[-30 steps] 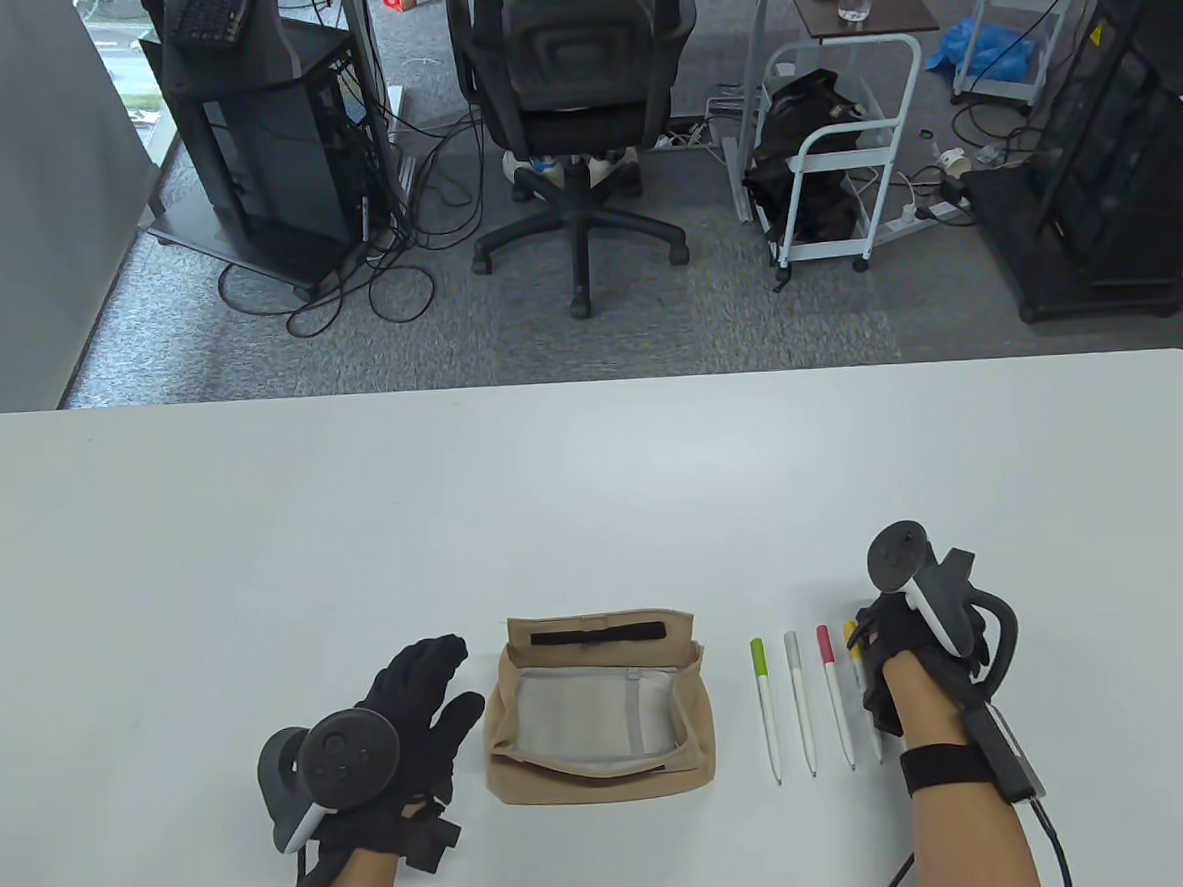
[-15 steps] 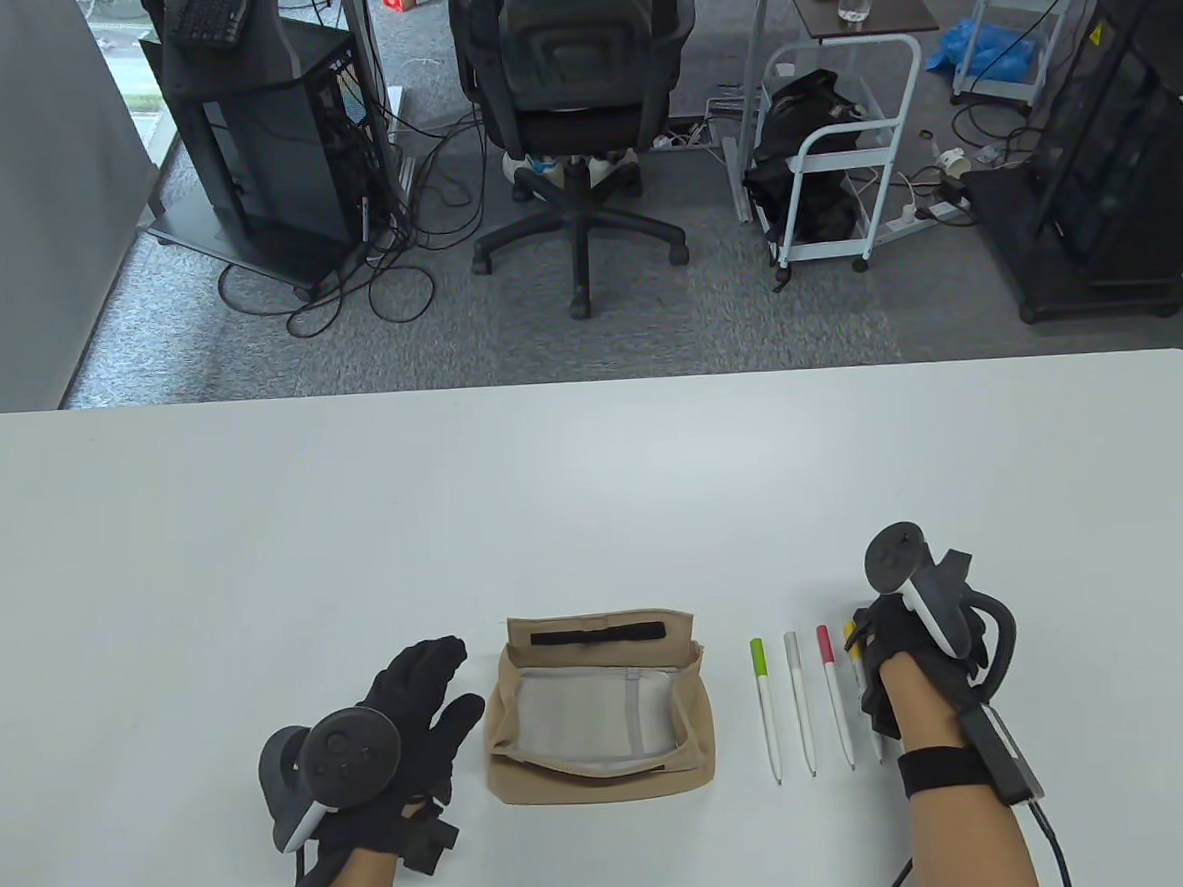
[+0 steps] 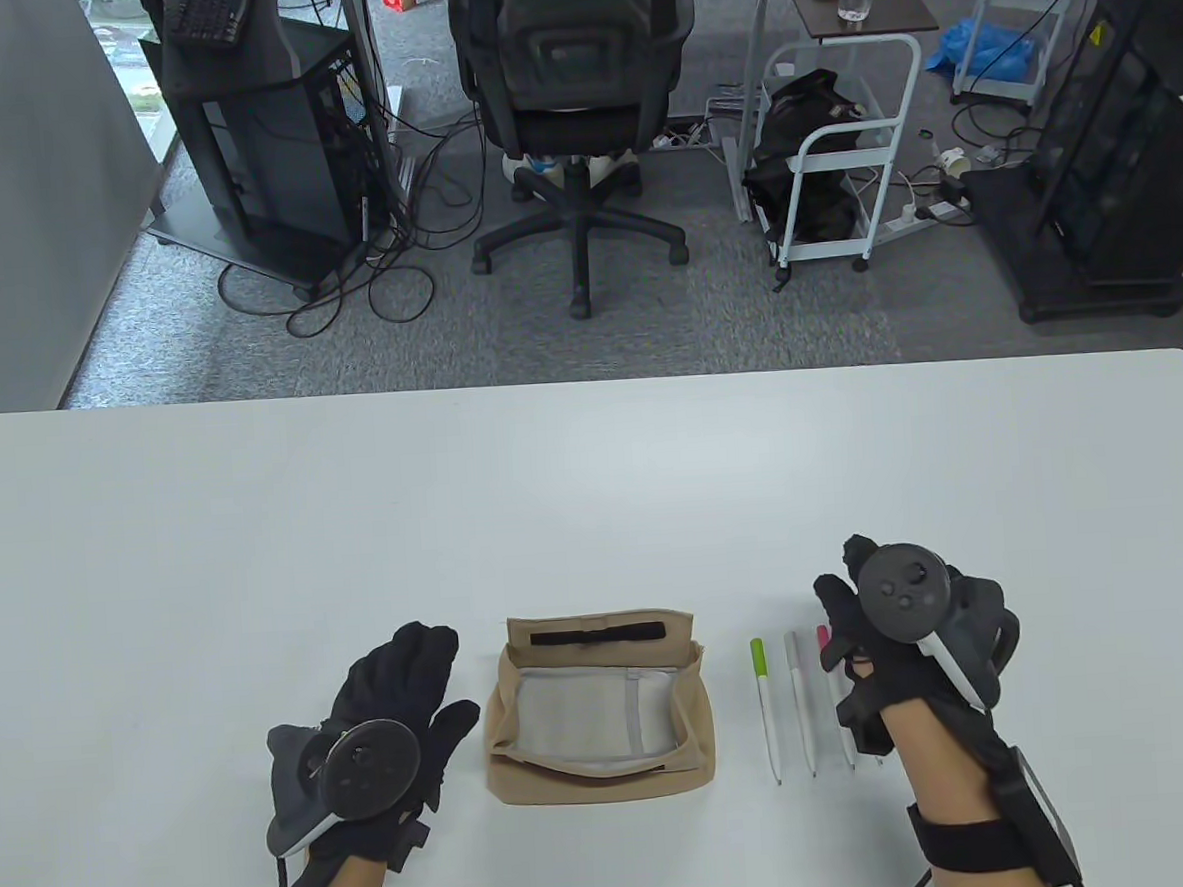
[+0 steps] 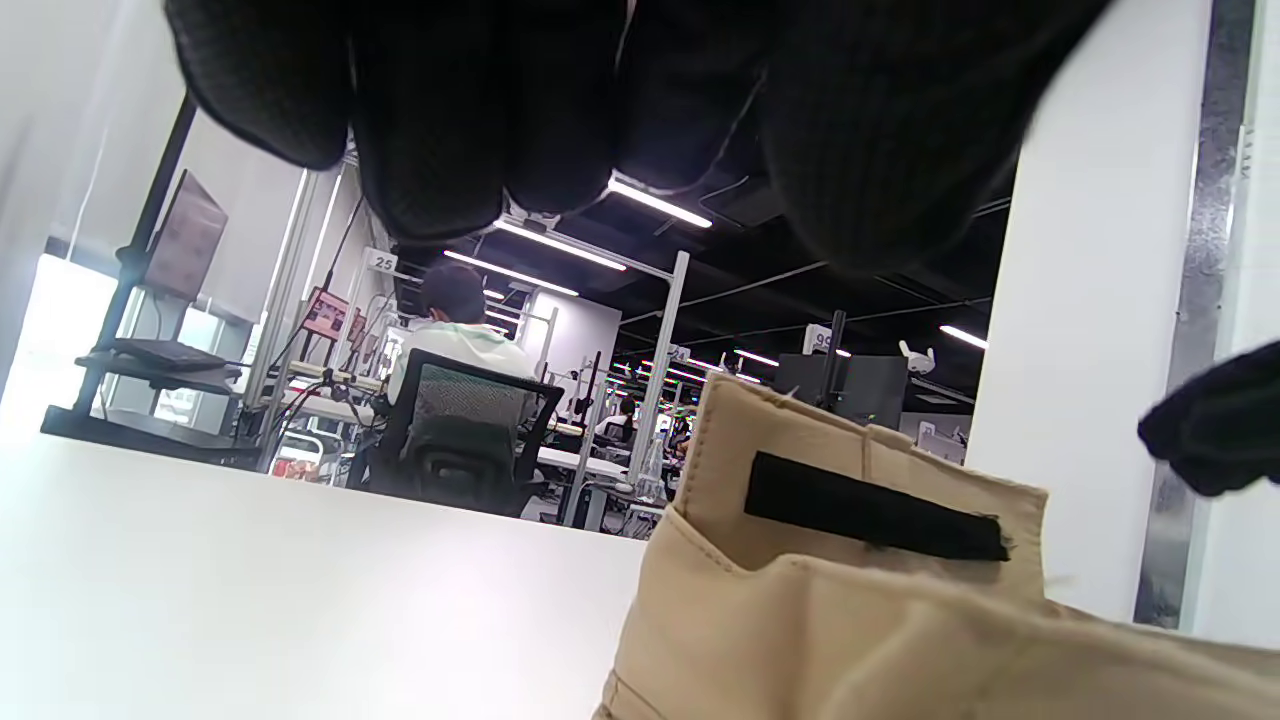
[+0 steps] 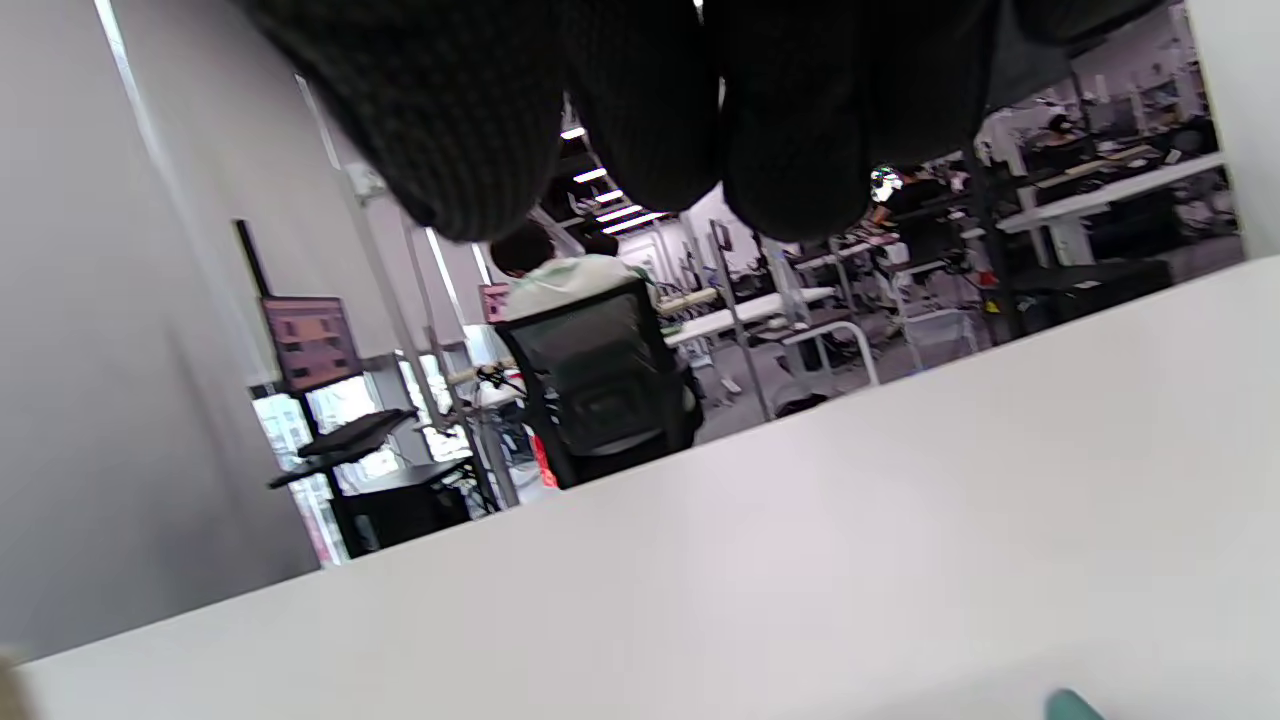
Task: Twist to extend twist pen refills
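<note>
Several twist pens lie side by side on the white table (image 3: 594, 483), right of a beige pouch (image 3: 601, 763). The green-capped pen (image 3: 764, 693) and the grey-capped pen (image 3: 799, 696) lie in full view. My right hand (image 3: 847, 608) hovers low over the red-capped pen (image 3: 823, 638) and hides most of it and of the yellow-capped pen; its fingers are loosely spread and I see nothing held. My left hand (image 3: 430, 674) lies open and flat on the table just left of the pouch. The pouch also shows in the left wrist view (image 4: 850, 620).
The pouch stands open with a grey lining and a black strip (image 3: 595, 634) on its flap. An office chair (image 3: 571, 114) and a white cart (image 3: 839, 148) stand on the floor beyond the table's far edge. A green blur (image 5: 1072, 706) shows at the bottom of the right wrist view.
My right hand has turned palm-down and shifted left, from beside the yellow pen to over the red and yellow pens. My left hand has shifted slightly forward.
</note>
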`<state>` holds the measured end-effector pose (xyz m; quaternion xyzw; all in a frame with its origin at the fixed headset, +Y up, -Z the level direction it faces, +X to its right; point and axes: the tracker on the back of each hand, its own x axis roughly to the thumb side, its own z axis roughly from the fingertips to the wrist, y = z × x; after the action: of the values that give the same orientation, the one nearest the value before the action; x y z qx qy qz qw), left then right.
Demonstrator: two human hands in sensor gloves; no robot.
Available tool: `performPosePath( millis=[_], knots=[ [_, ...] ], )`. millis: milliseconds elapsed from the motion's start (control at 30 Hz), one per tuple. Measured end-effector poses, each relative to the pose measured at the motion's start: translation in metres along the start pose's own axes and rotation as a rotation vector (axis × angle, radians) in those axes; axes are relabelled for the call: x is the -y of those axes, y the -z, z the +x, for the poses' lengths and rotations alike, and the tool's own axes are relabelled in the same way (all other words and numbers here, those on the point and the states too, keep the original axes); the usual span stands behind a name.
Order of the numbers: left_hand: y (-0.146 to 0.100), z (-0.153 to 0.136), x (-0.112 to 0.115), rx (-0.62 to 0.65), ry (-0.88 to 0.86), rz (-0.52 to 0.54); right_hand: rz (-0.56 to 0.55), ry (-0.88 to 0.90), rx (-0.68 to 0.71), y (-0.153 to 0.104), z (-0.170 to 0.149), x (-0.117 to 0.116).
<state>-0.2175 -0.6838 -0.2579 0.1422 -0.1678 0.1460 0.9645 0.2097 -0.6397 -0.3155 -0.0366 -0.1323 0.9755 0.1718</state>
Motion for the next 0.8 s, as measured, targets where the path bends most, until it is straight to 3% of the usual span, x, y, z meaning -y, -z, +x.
performPosePath(
  millis=[200,400,800],
  knots=[
    [-0.005,0.008,-0.006,0.025,0.046,0.003,-0.078,0.063,0.227,-0.044,0.035,0.019],
    [-0.007,0.008,-0.003,0.027,0.007,-0.059,-0.102,-0.016,0.389,-0.070,0.054,0.002],
    [-0.004,-0.007,0.023,-0.047,-0.031,-0.295,0.260,-0.172,0.391,-0.072,0.038,-0.064]
  ],
)
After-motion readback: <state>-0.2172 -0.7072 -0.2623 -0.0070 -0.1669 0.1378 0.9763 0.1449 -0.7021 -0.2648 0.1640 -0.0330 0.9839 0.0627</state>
